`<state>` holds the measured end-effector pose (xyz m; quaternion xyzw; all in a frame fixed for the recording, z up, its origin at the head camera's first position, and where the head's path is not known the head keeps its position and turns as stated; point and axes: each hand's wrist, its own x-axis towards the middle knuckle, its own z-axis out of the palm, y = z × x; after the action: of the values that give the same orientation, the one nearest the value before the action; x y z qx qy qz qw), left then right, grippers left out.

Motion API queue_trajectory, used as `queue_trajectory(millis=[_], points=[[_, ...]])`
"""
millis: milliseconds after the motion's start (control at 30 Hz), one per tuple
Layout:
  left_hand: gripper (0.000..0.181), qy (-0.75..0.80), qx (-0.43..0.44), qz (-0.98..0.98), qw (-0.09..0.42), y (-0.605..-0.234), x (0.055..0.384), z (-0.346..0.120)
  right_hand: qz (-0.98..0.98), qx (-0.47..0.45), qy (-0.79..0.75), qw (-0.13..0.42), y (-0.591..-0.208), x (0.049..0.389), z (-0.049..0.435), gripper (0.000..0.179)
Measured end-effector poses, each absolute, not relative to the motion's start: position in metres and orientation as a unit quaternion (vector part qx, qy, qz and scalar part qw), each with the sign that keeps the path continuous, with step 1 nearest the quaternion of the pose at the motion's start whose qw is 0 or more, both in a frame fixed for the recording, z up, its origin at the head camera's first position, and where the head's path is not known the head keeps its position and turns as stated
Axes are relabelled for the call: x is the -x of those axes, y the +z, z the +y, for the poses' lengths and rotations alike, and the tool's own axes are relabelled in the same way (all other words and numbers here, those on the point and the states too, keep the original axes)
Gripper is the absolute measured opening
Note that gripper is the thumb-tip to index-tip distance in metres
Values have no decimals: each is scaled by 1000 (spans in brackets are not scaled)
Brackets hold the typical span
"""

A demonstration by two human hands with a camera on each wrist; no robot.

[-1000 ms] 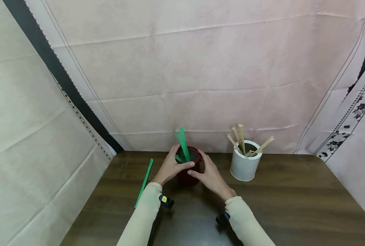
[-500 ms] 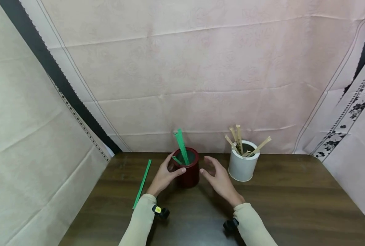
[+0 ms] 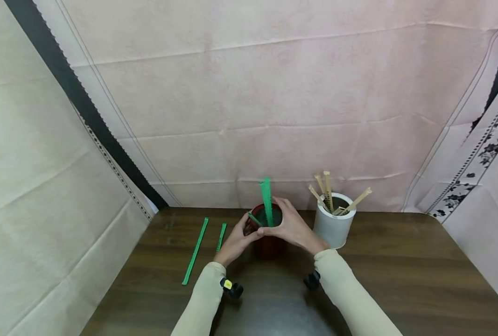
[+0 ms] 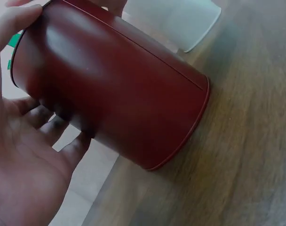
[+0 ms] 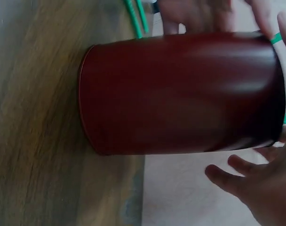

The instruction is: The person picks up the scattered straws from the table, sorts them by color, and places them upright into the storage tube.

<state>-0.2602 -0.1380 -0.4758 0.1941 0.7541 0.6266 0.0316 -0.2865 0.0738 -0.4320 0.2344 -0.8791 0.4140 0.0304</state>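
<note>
A dark red cylindrical pot [image 3: 270, 249] stands on the table between both hands, with several green strips [image 3: 266, 200] upright or leaning inside it. My left hand [image 3: 237, 240] grips the pot's left side, its thumb near the front rim; in the left wrist view its fingers touch the red wall [image 4: 115, 89]. From the right, my right hand [image 3: 292, 228] curves round the pot's top, thumb in front and fingers toward the back. Some right fingers [image 5: 223, 179] hang apart from the wall in the right wrist view. The two thumbs meet at the front rim.
Two green strips, a long one [image 3: 195, 252] and a shorter one [image 3: 221, 237], lie on the brown wooden table [image 3: 408, 270] left of the pot. A white pot [image 3: 333, 228] with several beige strips [image 3: 358, 199] stands close behind the right wrist. Pale cloth [image 3: 274, 93] hangs behind.
The red pot has shifted a little to the right. My right hand moved off it, then came back round its top. The shorter strip on the table has come into view.
</note>
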Motion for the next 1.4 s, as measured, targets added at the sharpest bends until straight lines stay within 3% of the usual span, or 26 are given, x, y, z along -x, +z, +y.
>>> queue_trajectory(millis=[133, 300, 433, 600, 733, 900, 1267, 1400], points=[[70, 587, -197, 783, 52, -472, 260, -137, -872, -252, 418, 35, -439, 295, 74, 103], [76, 487, -182, 853, 43, -455, 253, -150, -863, -264, 428, 42, -444, 294, 76, 99], [56, 437, -164, 884, -13, -436, 246, -173, -866, -259, 423, 68, -447, 293, 78, 94], [27, 389, -46, 917, -76, -428, 234, -201, -866, -235, 430, 95, -450, 290, 80, 90], [24, 324, 42, 945, -32, -440, 226, -213, -873, -211, 427, 99, -451, 286, 80, 94], [32, 288, 74, 954, 25, -462, 221, -219, -883, -202, 413, 91, -447, 286, 74, 97], [10, 291, 75, 953, 39, -478, 230, -210, -869, -208, 439, 93, -449, 288, 71, 90], [13, 301, 75, 951, 4, -462, 227, -206, -868, -209, 439, 103, -450, 288, 72, 89]])
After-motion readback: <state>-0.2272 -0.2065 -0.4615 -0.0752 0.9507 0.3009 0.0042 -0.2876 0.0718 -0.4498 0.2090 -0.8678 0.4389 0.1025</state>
